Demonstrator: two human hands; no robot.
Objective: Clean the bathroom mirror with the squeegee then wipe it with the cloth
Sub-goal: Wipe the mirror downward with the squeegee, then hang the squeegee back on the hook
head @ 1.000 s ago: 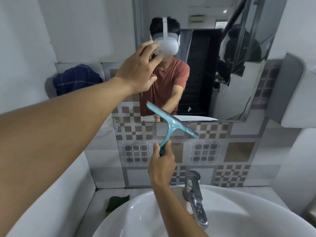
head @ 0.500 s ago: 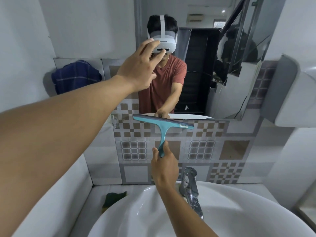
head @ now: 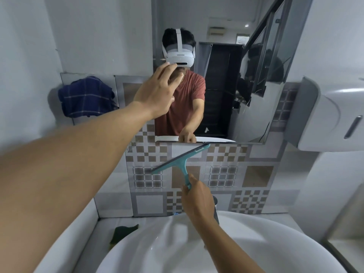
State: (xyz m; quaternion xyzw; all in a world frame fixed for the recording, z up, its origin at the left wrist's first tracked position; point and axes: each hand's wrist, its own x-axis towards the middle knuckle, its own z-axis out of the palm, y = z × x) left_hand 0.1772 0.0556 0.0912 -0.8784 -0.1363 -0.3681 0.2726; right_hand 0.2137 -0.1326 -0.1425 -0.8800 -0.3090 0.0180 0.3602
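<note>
The mirror (head: 222, 79) hangs on the wall above patterned tiles. My right hand (head: 198, 200) grips the handle of a teal squeegee (head: 181, 159), whose blade is tilted, right end up, against the tiles just under the mirror's lower edge. My left hand (head: 157, 93) is raised with fingers spread at the mirror's left edge; it holds nothing. A dark blue checked cloth (head: 86, 96) hangs on the wall to the left of the mirror.
A white basin (head: 256, 247) fills the bottom, with its tap largely hidden behind my right hand. A green sponge (head: 123, 232) lies on the ledge left of the basin. A white dispenser (head: 334, 117) sticks out from the right wall.
The squeegee blade has swung from tilted left end up, through level, to right end up, and has dropped below the mirror edge. My left hand stays raised at the mirror.
</note>
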